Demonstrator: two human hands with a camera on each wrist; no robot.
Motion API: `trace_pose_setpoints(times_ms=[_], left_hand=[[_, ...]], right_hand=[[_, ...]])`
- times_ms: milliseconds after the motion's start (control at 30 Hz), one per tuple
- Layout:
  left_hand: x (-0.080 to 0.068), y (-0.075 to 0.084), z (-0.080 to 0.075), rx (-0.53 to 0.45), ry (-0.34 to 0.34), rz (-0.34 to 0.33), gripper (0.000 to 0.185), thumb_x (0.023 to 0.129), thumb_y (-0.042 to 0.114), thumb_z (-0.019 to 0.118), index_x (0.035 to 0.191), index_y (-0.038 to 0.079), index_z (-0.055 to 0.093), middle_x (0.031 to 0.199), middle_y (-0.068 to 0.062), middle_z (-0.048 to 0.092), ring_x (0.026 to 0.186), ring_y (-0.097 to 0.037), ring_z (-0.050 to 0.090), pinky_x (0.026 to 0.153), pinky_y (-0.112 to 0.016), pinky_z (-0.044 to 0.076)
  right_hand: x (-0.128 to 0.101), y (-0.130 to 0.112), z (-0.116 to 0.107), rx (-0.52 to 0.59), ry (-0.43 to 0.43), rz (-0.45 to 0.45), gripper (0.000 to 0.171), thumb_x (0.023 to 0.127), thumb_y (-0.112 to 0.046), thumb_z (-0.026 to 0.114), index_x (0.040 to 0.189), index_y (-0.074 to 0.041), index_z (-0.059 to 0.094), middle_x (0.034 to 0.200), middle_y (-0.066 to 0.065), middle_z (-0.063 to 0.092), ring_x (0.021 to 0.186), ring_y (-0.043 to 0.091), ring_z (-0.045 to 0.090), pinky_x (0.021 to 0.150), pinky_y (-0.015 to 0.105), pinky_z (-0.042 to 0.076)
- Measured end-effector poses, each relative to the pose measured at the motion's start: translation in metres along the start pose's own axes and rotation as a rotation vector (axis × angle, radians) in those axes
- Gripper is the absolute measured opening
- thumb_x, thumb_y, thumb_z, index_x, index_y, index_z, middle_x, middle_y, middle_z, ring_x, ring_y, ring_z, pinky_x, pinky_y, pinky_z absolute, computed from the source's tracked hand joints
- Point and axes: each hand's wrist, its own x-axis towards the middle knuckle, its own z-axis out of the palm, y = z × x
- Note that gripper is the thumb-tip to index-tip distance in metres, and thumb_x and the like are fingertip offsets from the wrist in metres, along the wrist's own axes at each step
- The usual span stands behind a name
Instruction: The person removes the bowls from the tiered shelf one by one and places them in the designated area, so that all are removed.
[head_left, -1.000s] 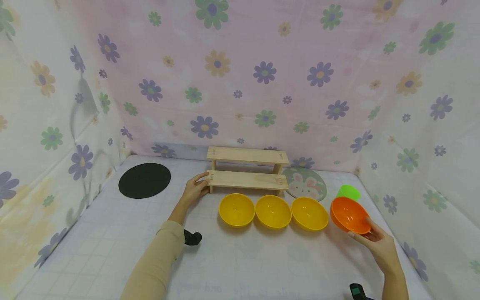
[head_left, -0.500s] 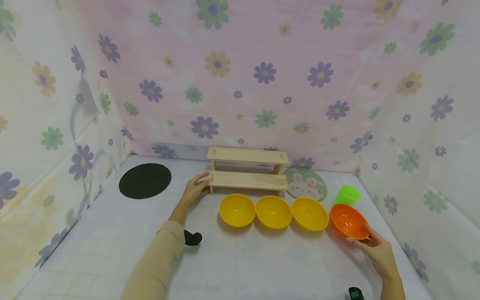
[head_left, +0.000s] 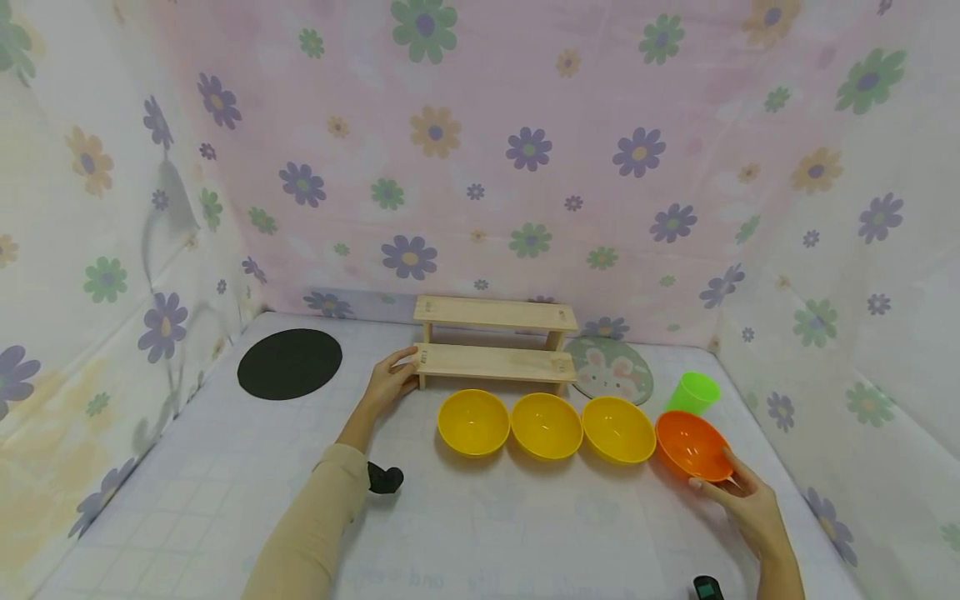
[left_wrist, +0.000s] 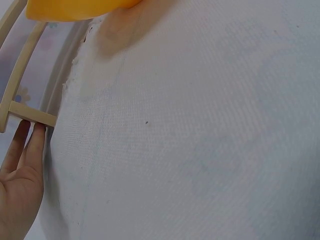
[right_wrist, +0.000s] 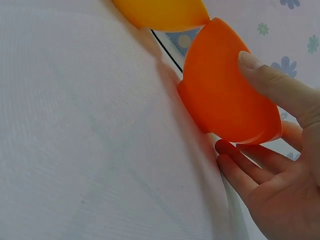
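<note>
At the right of the head view, my right hand [head_left: 750, 507] holds an orange bowl [head_left: 693, 446] by its near right side. In the right wrist view the thumb presses the outside of the orange bowl [right_wrist: 220, 85], with other fingers behind and below it. The bowl's rim meets the end yellow bowl [head_left: 618, 429]. Two more yellow bowls [head_left: 474, 423] continue the row leftward. My left hand [head_left: 390, 382] touches the left end of a two-step wooden shelf [head_left: 495, 362]. Straight fingertips rest against the shelf's end piece [left_wrist: 32, 114] in the left wrist view.
A bright green cup [head_left: 693, 393] stands just behind the orange bowl. A round rabbit-print mat [head_left: 618, 375] lies at the shelf's right, and a round black mat [head_left: 290, 363] at the far left. Flowered cloth walls enclose the white table [head_left: 525, 533] at the back and sides.
The orange bowl has come down and towards me, then slightly left against the end yellow bowl, uncovering more of the green cup. My left hand stays at the shelf.
</note>
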Motion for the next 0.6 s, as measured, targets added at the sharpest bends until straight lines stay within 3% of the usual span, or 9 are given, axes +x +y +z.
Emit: trace_pose_setpoints(times_ms=[233, 367, 467, 533, 600], left_hand=[[0.002, -0.001, -0.001, -0.006, -0.01, 0.002, 0.045, 0.097, 0.01, 0.052, 0.141, 0.005, 0.042, 0.142, -0.025, 0.039, 0.126, -0.033, 0.044, 0.099, -0.042, 0.044], [0.0, 0.0, -0.002, 0.005, -0.013, 0.009, 0.045, 0.098, 0.009, 0.05, 0.142, 0.005, 0.041, 0.141, -0.026, 0.04, 0.126, -0.035, 0.044, 0.099, -0.043, 0.044], [-0.002, 0.001, -0.003, 0.006, -0.017, 0.015, 0.045, 0.098, 0.009, 0.05, 0.142, 0.006, 0.041, 0.14, -0.026, 0.041, 0.125, -0.035, 0.045, 0.098, -0.042, 0.045], [-0.004, 0.001, -0.005, 0.002, -0.024, 0.024, 0.045, 0.098, 0.009, 0.049, 0.142, 0.005, 0.04, 0.14, -0.027, 0.04, 0.125, -0.036, 0.045, 0.097, -0.04, 0.046], [-0.007, 0.0, -0.006, 0.01, -0.026, 0.035, 0.045, 0.099, 0.008, 0.048, 0.142, 0.003, 0.04, 0.138, -0.029, 0.041, 0.122, -0.036, 0.048, 0.095, -0.037, 0.048]], right_hand=[[0.001, -0.008, -0.001, -0.176, -0.034, 0.0, 0.087, 0.087, -0.023, 0.07, 0.149, -0.001, 0.013, 0.149, 0.032, 0.019, 0.088, -0.022, 0.041, 0.074, -0.002, 0.037], [0.003, -0.017, -0.001, -0.281, -0.065, 0.007, 0.09, 0.086, -0.028, 0.07, 0.149, -0.001, 0.012, 0.148, 0.032, 0.019, 0.11, 0.015, 0.054, 0.073, 0.003, 0.04], [0.003, -0.024, 0.0, -0.327, -0.053, -0.028, 0.09, 0.086, -0.03, 0.069, 0.148, 0.003, 0.012, 0.146, 0.035, 0.022, 0.119, 0.049, 0.04, 0.089, 0.03, 0.051], [0.002, -0.028, 0.0, -0.349, -0.027, -0.087, 0.089, 0.086, -0.028, 0.069, 0.147, 0.005, 0.015, 0.144, 0.037, 0.023, 0.119, 0.055, 0.036, 0.095, 0.055, 0.044], [0.001, -0.031, 0.001, -0.372, 0.015, -0.149, 0.087, 0.085, -0.026, 0.07, 0.146, 0.007, 0.018, 0.143, 0.039, 0.023, 0.12, 0.057, 0.031, 0.093, 0.071, 0.031]])
